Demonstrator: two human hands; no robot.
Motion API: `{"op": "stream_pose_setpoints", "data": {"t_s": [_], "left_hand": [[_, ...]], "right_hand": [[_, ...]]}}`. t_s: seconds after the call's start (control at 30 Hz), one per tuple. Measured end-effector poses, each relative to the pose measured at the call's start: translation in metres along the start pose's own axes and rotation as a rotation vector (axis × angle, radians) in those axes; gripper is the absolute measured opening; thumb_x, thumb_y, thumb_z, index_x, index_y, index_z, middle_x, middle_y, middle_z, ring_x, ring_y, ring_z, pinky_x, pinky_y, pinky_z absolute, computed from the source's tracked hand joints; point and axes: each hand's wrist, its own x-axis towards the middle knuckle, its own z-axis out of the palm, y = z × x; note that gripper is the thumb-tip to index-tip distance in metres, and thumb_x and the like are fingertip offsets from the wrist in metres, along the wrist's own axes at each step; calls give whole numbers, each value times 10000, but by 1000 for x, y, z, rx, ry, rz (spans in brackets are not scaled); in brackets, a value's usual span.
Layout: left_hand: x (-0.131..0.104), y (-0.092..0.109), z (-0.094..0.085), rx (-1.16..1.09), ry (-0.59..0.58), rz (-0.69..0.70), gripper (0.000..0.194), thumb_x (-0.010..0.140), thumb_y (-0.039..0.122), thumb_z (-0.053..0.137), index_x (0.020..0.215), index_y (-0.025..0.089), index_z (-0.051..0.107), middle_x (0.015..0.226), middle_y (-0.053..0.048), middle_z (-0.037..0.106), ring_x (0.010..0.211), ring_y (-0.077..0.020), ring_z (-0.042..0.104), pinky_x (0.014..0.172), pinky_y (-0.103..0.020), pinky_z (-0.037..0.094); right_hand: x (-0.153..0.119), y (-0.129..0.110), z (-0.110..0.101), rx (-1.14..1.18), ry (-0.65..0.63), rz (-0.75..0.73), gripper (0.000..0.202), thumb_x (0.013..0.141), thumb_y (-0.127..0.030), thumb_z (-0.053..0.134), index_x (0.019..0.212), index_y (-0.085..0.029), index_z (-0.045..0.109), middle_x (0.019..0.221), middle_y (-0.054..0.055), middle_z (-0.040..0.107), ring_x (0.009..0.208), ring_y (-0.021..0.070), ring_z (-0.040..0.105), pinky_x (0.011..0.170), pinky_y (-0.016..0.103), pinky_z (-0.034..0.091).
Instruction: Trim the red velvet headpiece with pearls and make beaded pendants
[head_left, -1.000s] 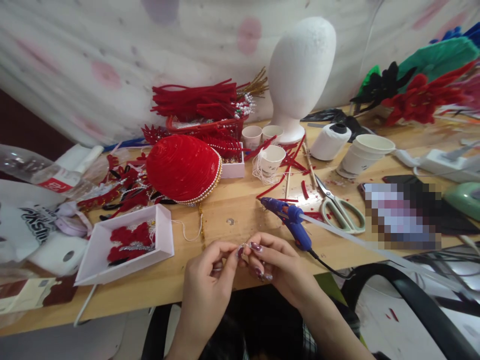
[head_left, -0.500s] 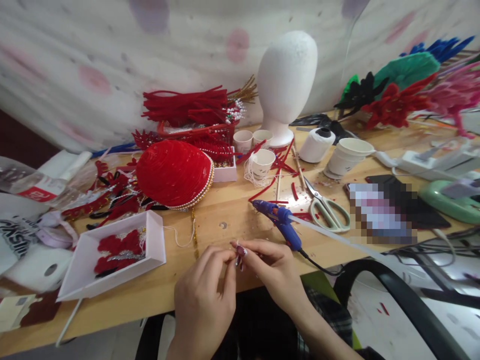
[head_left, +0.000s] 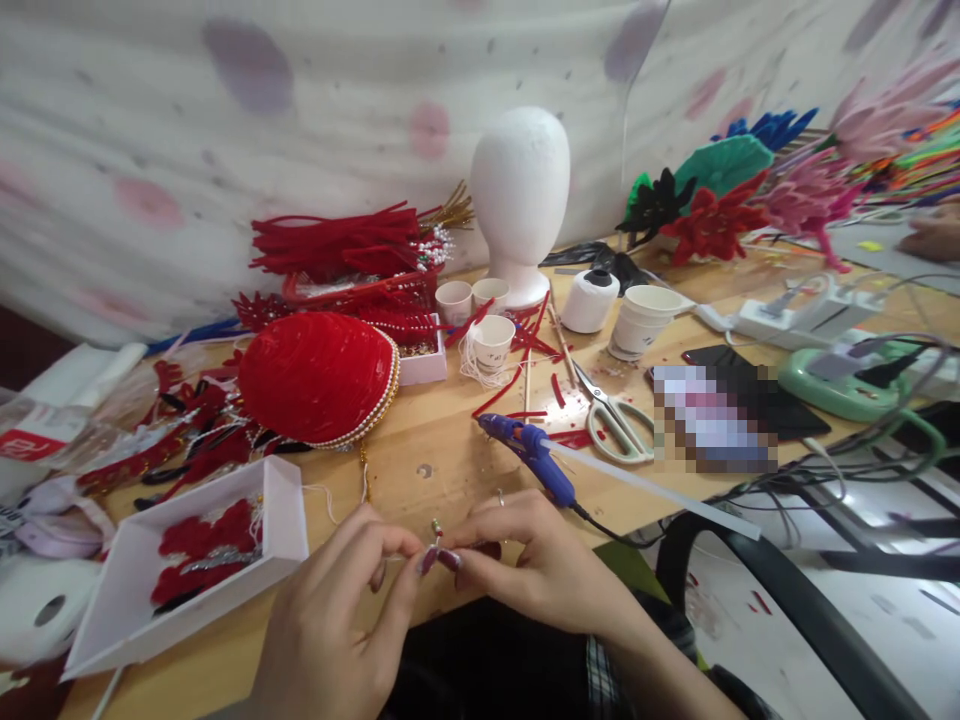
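Pinching a small bead piece (head_left: 436, 527) between both grips, left hand (head_left: 337, 620) and right hand (head_left: 525, 565), we work at the surface's (head_left: 450, 440) near edge beside the glue gun (head_left: 529, 455).

Bright, even light; edges bowed and blurred, perhaps by motion.

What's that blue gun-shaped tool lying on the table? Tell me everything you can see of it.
It is a blue glue gun, plastic by the look, lying on its side on the wooden table. Its nozzle points left and away, toward the red domed headpiece. A long whitish glue stick juts from its back toward the right, and a black cord runs from the handle off the table edge. Neither hand touches it; the right hand is nearest, just in front of it. Scissors lie close on its right.
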Motion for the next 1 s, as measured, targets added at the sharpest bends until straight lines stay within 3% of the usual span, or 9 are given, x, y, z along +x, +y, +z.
{"op": "stream_pose_setpoints", "data": {"t_s": [0.13,0.27,0.47,0.57,0.6,0.67,0.77,0.9,1.0], "left_hand": [[13,3,-4,-39,1,136,160,936,196,556,784,240,533,708,46,526,616,-113,500,575,-221,396],[21,1,-5,-71,-37,189,159,923,160,570,788,234,532,732,47,544,635,-101,517,570,-205,410],[50,-4,-10,-264,-280,114,189,885,210,629,710,225,559,705,47,560,682,-117,562,630,-227,430],[66,-11,-5,-377,-357,31,195,864,272,662,691,222,589,872,5,638,860,-158,627,806,-278,476],[68,-13,-1,-368,-303,-5,176,859,293,670,710,224,605,962,-12,655,945,-180,631,886,-311,468],[64,-16,6,-303,-58,-92,102,872,323,659,828,234,637,1096,-38,650,1090,-212,601,1006,-367,421],[40,-14,13,-297,244,-202,123,943,355,575,979,253,633,1140,-39,642,1160,-206,572,1047,-362,401],[4,0,19,-516,49,-301,161,925,385,617,1040,278,653,1085,-16,702,1087,-194,646,952,-297,490],[-8,11,27,-603,39,-294,121,898,330,658,992,254,659,977,-13,687,949,-175,679,843,-266,538]], "right_hand": [[2,-2,-4,220,-111,42,234,938,-304,655,947,-127,807,738,95,760,644,164,684,629,238,531],[2,-2,-5,226,-110,83,235,916,-314,685,850,-122,802,685,76,750,619,151,670,620,230,523],[0,12,-5,583,-201,235,214,847,-345,764,789,-141,785,604,16,687,525,99,603,525,188,478],[1,21,-3,758,-214,314,210,807,-348,811,805,-140,780,650,23,701,485,70,579,449,149,407],[1,23,-2,804,-205,324,219,793,-353,824,796,-139,777,662,27,704,480,65,572,433,143,387],[2,26,0,891,-160,322,234,778,-360,836,772,-137,768,645,22,686,467,59,538,416,145,360],[3,28,3,958,-60,308,235,777,-352,836,757,-134,752,608,3,638,476,62,492,436,164,361],[3,29,5,903,-56,286,246,826,-373,796,809,-135,741,630,-6,613,524,71,493,505,185,385],[2,23,7,807,-60,273,234,868,-372,754,830,-145,715,674,-8,611,575,85,503,566,207,402]]}}
